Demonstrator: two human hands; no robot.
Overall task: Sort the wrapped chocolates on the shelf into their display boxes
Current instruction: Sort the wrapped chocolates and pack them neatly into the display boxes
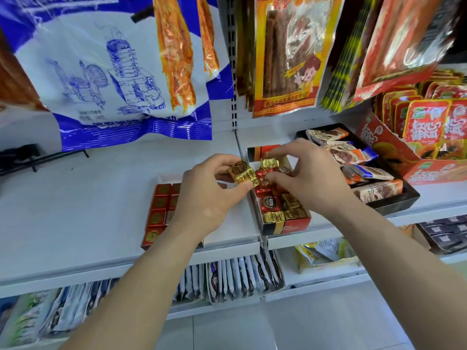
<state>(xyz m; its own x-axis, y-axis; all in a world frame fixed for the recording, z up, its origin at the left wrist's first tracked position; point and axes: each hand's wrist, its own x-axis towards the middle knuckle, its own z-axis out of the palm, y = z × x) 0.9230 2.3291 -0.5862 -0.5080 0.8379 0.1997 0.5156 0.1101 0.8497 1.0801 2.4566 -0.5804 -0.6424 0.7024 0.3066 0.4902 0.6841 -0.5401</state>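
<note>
My left hand (209, 195) pinches a gold-wrapped chocolate (243, 174) above the gap between two display boxes. My right hand (310, 175) reaches into the right display box (288, 227), fingers closed on a red-wrapped chocolate (264, 178) among red and gold pieces; a second gold chocolate (270, 163) stands just behind its fingertips. The left display box (158, 210) holds rows of red-wrapped chocolates and is partly hidden under my left hand and wrist.
A black tray (401, 200) of wrapped snack bars sits right of the box, with a red carton (429, 170) of packets beyond. Large snack bags (113, 72) hang above the white shelf (75, 210). Lower shelves hold upright packets (240, 276).
</note>
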